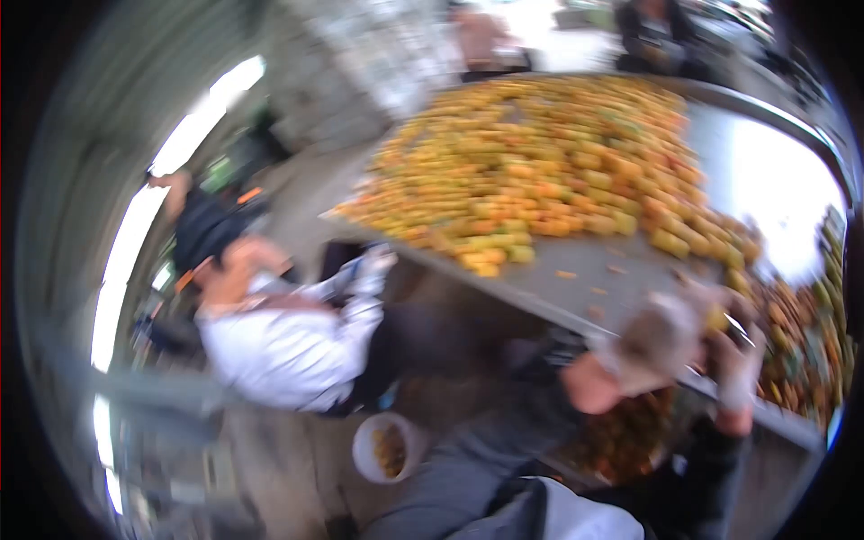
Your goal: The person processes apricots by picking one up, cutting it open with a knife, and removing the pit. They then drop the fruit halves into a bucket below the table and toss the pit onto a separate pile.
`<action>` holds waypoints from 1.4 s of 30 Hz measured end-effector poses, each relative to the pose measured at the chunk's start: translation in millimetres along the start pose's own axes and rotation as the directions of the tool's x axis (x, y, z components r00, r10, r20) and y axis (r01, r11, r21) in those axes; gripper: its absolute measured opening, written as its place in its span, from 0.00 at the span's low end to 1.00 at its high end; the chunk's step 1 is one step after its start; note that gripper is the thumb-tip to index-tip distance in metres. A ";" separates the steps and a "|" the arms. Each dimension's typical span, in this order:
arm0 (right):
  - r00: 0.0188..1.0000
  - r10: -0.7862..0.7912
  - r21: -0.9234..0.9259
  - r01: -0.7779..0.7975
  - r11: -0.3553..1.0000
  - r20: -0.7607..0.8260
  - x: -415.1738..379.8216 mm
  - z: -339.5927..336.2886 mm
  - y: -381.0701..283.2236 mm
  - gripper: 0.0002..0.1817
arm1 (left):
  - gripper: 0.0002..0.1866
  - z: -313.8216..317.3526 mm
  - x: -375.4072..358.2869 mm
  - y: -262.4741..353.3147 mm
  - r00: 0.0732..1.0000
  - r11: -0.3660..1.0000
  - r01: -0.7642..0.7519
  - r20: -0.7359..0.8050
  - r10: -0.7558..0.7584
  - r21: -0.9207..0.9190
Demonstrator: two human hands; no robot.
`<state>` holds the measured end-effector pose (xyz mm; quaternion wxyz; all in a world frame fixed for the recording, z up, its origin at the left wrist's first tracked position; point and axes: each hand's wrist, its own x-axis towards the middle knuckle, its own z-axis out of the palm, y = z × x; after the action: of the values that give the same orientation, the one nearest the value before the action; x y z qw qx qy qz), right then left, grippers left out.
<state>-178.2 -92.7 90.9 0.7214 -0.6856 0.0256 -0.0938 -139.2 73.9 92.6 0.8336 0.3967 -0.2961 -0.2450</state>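
My left hand, in a pale, see-through-looking glove, is closed around a yellow fruit near the edge of a metal table. Close against it is my right hand, also gloved and curled around a small knife whose shiny blade shows beside the fruit. Motion blur hides the exact finger positions and the kind of fruit. Beyond my hands, a large heap of yellow and orange fruit covers much of the tabletop.
A brown and green heap of scraps lies at the right. Under the table edge sits a container of pieces. A white bucket stands on the floor. A co-worker in a white top is at the left; other people stand behind the table.
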 end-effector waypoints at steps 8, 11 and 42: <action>0.984 0.157 0.277 -0.175 0.945 0.088 2.4 -29.5 -7.7 0.20 | 0.27 12.7 49.9 -1.6 0.893 -0.184 -0.397 0.425 0.146 0.899; 0.966 0.231 0.412 -0.258 0.874 0.115 5.1 -30.4 -4.1 0.19 | 0.21 9.2 60.9 -6.3 0.881 -0.200 -0.423 0.453 0.136 0.884; 0.915 -0.102 0.177 0.183 0.967 -0.390 30.7 -16.4 40.9 0.09 | 0.28 -41.9 23.9 -48.9 0.760 0.931 0.361 -0.563 -0.326 -0.051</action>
<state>-146.7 -112.4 52.1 0.7625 -0.5746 0.1035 -0.2788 -102.0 52.5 38.9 0.8118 0.5234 0.0329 -0.2568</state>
